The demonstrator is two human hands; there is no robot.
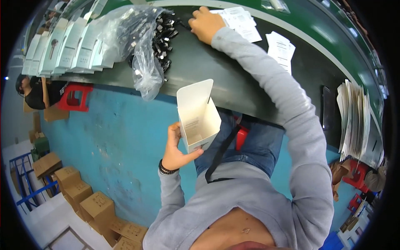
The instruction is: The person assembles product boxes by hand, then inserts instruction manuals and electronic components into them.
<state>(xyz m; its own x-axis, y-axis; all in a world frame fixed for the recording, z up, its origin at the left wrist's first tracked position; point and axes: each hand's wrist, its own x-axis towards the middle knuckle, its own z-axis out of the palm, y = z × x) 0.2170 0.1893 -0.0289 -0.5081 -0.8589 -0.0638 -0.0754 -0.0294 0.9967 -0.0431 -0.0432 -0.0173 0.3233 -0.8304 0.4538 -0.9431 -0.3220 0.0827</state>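
Below the bench, left hand [174,150] grips an open white carton [198,116]; right hand [205,24] pinches small black parts [166,35].

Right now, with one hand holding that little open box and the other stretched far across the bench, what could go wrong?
1. The left hand grips the open white box only at its lower corner, out over the blue floor; it could tip or drop.
2. The right hand reaches among small black parts spilling from a clear plastic bag that overhangs the bench edge; a nudge might send parts off.
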